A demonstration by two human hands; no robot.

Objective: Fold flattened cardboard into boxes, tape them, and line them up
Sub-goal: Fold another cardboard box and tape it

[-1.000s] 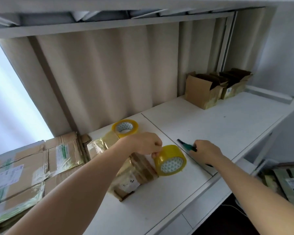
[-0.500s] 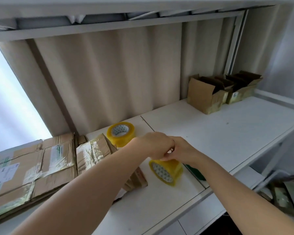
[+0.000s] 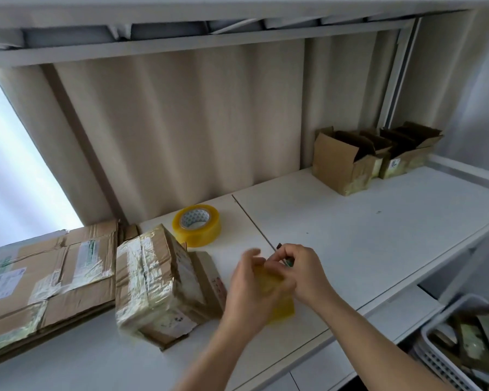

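Note:
My left hand (image 3: 247, 292) holds a yellow tape roll (image 3: 278, 304) just above the white table (image 3: 364, 235), near its front edge. My right hand (image 3: 301, 273) meets it from the right, fingertips curled and picking at the top of the roll. Both hands hide most of the roll and are blurred. A folded, taped-over cardboard box (image 3: 156, 277) lies tilted just left of my hands. Flattened cardboard (image 3: 45, 277) is stacked at the far left.
A second yellow tape roll (image 3: 196, 228) lies flat behind the folded box. A green-handled tool (image 3: 280, 246) peeks out behind my right hand. Open boxes (image 3: 342, 165) stand in a row at the back right. A white basket (image 3: 446, 359) of cardboard sits below right.
My right hand left the green tool and came to the roll. Both hands now work on the roll together, a little nearer the front edge.

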